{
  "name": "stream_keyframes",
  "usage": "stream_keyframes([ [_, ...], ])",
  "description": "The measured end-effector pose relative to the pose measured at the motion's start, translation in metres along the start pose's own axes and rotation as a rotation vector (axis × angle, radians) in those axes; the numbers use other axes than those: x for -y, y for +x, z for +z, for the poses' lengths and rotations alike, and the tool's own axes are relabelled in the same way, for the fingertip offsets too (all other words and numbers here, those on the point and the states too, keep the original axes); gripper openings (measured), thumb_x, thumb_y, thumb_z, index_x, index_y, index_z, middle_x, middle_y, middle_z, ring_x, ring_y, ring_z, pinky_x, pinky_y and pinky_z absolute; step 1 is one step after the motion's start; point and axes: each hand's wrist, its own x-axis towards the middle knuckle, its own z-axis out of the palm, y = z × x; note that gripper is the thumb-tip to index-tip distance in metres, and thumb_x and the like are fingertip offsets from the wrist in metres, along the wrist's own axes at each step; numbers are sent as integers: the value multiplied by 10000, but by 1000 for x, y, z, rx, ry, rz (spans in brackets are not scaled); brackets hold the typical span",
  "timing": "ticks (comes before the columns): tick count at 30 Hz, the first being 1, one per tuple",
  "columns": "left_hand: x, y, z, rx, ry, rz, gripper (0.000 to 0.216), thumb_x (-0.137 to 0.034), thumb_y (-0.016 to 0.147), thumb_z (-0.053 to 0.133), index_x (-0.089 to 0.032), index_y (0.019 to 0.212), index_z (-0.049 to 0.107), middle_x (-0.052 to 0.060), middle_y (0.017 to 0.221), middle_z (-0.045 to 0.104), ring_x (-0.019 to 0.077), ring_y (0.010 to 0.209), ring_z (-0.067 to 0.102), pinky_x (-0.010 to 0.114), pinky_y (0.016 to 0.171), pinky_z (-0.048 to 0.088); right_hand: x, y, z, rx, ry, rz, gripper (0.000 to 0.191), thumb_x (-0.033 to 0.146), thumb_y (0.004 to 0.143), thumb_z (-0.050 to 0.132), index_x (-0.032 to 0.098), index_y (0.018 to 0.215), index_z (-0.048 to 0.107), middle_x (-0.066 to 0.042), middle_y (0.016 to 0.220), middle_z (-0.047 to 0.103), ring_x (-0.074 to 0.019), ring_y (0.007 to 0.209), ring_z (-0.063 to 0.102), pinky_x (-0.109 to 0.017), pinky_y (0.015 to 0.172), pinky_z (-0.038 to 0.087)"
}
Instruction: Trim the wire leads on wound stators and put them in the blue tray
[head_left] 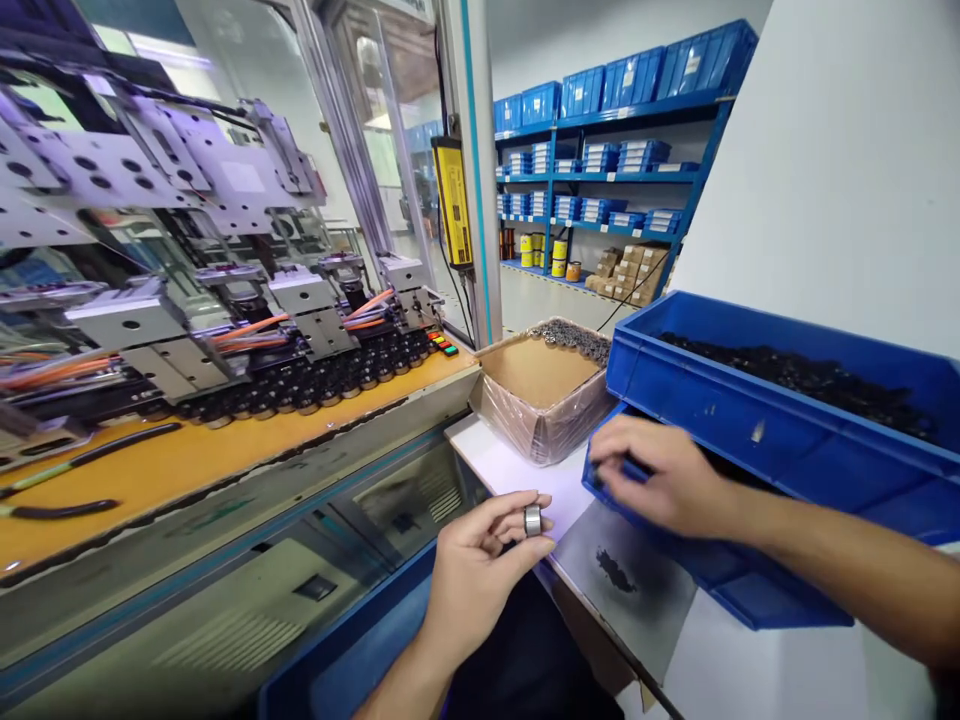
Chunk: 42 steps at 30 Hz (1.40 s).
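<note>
Left hand (469, 575) fingers pinch metal ring (532, 520), right hand (667, 475) touches bin (750, 590)

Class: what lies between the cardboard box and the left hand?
Head view: only bare white tabletop separates the cardboard box from the left hand holding the metal ring.

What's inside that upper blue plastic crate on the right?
A layer of small dark parts fills the upper blue plastic crate; its front wall hides how deep they lie.
</note>
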Motion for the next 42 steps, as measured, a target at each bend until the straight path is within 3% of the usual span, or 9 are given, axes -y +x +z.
stream_keyframes([
  [3, 2, -3, 5, 43, -16, -22, 332, -54, 617, 822, -176, 924, 787, 61, 874, 814, 183, 752, 777, 230, 741, 634, 18, -10, 39, -62, 245, -88, 150, 55, 890, 561, 129, 1004, 623, -73, 896, 630, -121, 798, 603, -229, 699, 520],
  [6, 3, -4, 10, 67, -26, -20, 362, -20, 585, 834, -184, 904, 791, 29, 804, 812, 167, 688, 771, 201, 697, 635, 17, -16, 51, -82, 277, -96, 149, 51, 891, 564, 116, 1011, 624, -90, 910, 625, -129, 823, 609, -236, 710, 529],
  [12, 6, -2, 21, 34, -1, 2, 346, -90, 558, 881, -147, 887, 790, 55, 765, 807, 195, 659, 772, 215, 650, 644, 11, -23, 46, -152, 155, -151, 149, 35, 901, 541, 133, 998, 601, -85, 901, 628, -137, 812, 607, -251, 699, 543],
  [17, 7, -4, 20, -14, 60, 74, 334, -97, 568, 873, -160, 885, 788, 52, 762, 807, 203, 665, 775, 217, 651, 643, 12, -23, 41, -99, 158, -212, 250, 100, 893, 563, 84, 1143, 567, -153, 1020, 616, -192, 947, 607, -318, 788, 571],
  [20, 6, -6, 17, -27, 60, 98, 345, -82, 571, 867, -173, 895, 792, 48, 780, 809, 206, 684, 778, 217, 661, 643, 11, -23, 43, -114, 61, -250, 238, 130, 920, 588, 103, 1156, 564, -132, 998, 614, -179, 909, 601, -305, 760, 564],
  [30, 1, -9, 15, -7, 65, 76, 370, -68, 535, 882, -185, 878, 810, 42, 764, 806, 204, 628, 767, 217, 622, 642, 8, -26, 44, -143, -172, -415, 194, 151, 934, 619, 67, 1108, 597, -116, 929, 616, -167, 829, 607, -298, 723, 569],
  [35, -1, -11, 14, -4, 120, 49, 356, -159, 539, 908, -189, 880, 813, 63, 806, 808, 236, 685, 777, 265, 663, 656, 9, -25, 38, -82, -255, -560, 210, 120, 953, 505, 20, 1100, 616, -127, 913, 631, -207, 858, 625, -331, 696, 586],
  [38, 1, -12, 14, -8, 125, 45, 369, -184, 536, 917, -184, 890, 811, 67, 797, 807, 240, 686, 777, 267, 661, 657, 10, -25, 39, -94, -252, -541, 233, 126, 927, 568, 7, 1126, 592, -118, 884, 618, -204, 822, 626, -328, 669, 576],
  [42, 2, -13, 15, -3, 44, 56, 380, -94, 532, 900, -199, 886, 811, 42, 764, 805, 212, 652, 773, 214, 633, 641, 12, -26, 42, -102, -225, -478, 230, 147, 954, 561, 42, 1158, 557, -93, 858, 619, -166, 769, 601, -300, 634, 563],
])
